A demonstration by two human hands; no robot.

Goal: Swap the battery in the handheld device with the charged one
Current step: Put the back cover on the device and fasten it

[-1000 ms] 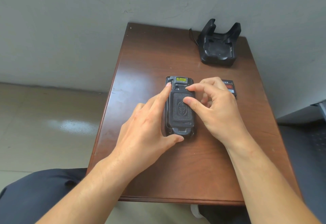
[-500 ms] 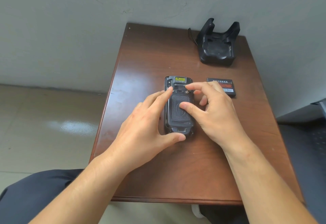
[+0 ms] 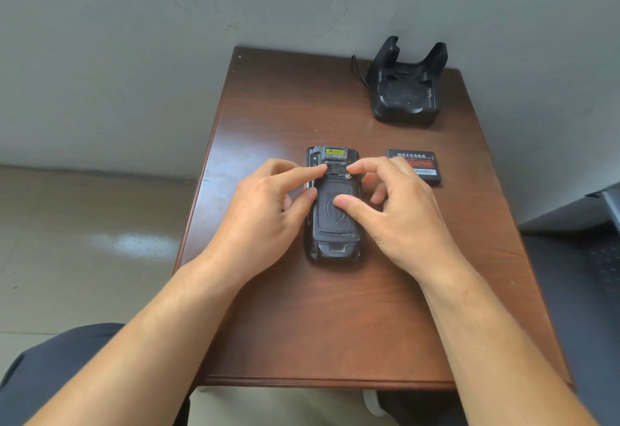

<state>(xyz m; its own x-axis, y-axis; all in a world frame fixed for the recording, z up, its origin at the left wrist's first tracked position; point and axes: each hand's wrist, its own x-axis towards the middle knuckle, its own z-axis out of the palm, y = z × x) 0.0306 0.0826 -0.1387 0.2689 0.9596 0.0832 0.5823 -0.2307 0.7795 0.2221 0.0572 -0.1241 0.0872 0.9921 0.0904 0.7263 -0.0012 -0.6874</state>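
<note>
A black handheld device (image 3: 333,221) lies face down in the middle of the brown table (image 3: 335,325), its textured back cover on. My left hand (image 3: 265,221) rests against its left side, index fingertip on the upper left latch and thumb on the left edge. My right hand (image 3: 399,214) sits on its right side, index fingertip at a small metal latch near the top and thumb pressing the cover's middle. A flat black battery (image 3: 417,165) with a red label lies just right of the device, partly hidden by my right fingers.
A black charging cradle (image 3: 406,90) stands at the table's back right corner with a cable behind it. The table is against a grey wall. A dark chair edge (image 3: 600,197) shows at the right, and my dark trousers at the bottom left.
My left thumb has left the device's bottom end and moved up to its left edge. My right index finger has shifted up to the top latch. The device has stayed flat.
</note>
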